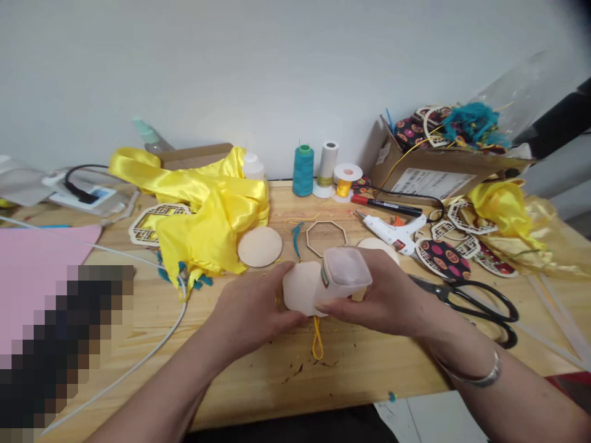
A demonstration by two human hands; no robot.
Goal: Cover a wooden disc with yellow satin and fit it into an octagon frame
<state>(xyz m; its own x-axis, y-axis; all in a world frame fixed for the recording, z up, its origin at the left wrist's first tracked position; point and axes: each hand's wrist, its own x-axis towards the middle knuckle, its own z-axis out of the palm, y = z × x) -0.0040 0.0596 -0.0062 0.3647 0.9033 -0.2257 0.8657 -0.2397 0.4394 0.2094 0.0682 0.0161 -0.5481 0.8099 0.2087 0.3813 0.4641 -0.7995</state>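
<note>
My left hand (252, 301) grips a pale octagonal piece (299, 288) by its left edge, just above the table. A yellow cord loop (317, 344) hangs from the near side of that piece. In my right hand (392, 301) is a translucent squarish plastic bottle (347, 271), tilted with its base toward me and its far end hidden. The bottle overlaps the right part of the piece; whether they touch, I cannot tell. Just beyond lie a thin octagonal frame (308, 239), a teal tassel strand (296, 240) and a round wooden disc (260, 247).
Yellow satin cloth (203, 215) lies left. Behind stand a teal thread cone (303, 172) and a yellow cord spool (344, 184). To the right are a white glue gun (388, 231), a marker (388, 205), black scissors (480, 304) and a full cardboard box (425, 175). A white cable (178, 320) crosses left.
</note>
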